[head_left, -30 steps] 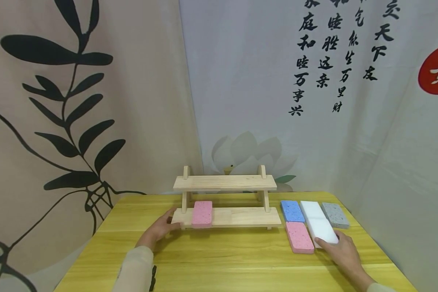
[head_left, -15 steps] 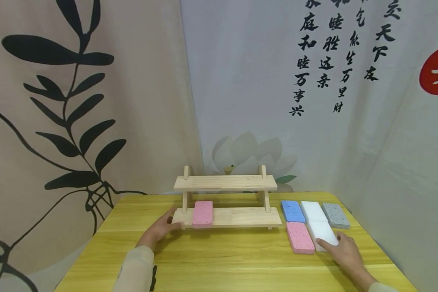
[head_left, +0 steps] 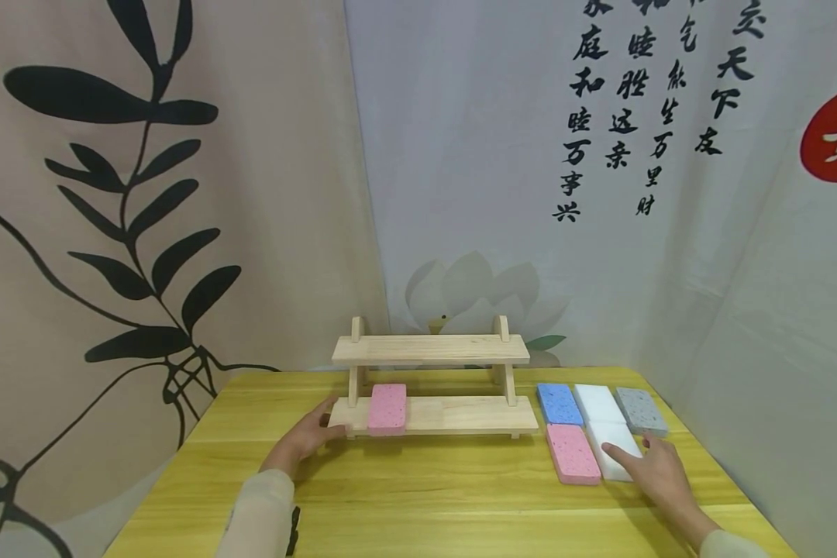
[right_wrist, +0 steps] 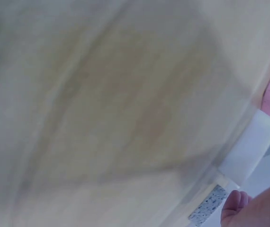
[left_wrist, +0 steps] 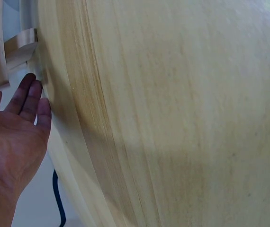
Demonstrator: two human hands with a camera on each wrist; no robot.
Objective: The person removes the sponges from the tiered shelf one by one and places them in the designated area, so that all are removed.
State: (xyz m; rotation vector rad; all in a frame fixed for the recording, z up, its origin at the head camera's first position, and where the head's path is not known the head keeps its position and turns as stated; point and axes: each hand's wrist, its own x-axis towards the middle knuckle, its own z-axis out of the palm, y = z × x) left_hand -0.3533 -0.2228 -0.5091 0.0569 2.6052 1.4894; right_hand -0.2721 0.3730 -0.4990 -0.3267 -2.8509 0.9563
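A two-tier wooden rack (head_left: 432, 350) stands on the table. My left hand (head_left: 307, 440) holds the left end of its lower shelf between thumb and forefinger, while the other fingers stretch out in the left wrist view. A pink sponge (head_left: 387, 409) stands toward that end of the lower shelf. At the right, my right hand (head_left: 659, 473) hovers by the nearer white sponge block (head_left: 612, 446), thumb over it, fingers spread and gripping nothing. Around it lie another white block (head_left: 600, 404), a blue sponge (head_left: 559, 404), a second pink sponge (head_left: 573, 455) and a grey speckled sponge (head_left: 640, 411).
The yellow wood-grain table (head_left: 425, 504) reaches to a printed curtain (head_left: 279, 232) behind it. Another curtain side (head_left: 774, 325) hangs close along the right edge. A black cord (left_wrist: 57, 198) shows below the left hand.
The nearer white block has shifted slightly toward me and now lies flat in line with the other. My right hand's fingers have spread away from it. The left hand and rack have stayed put.
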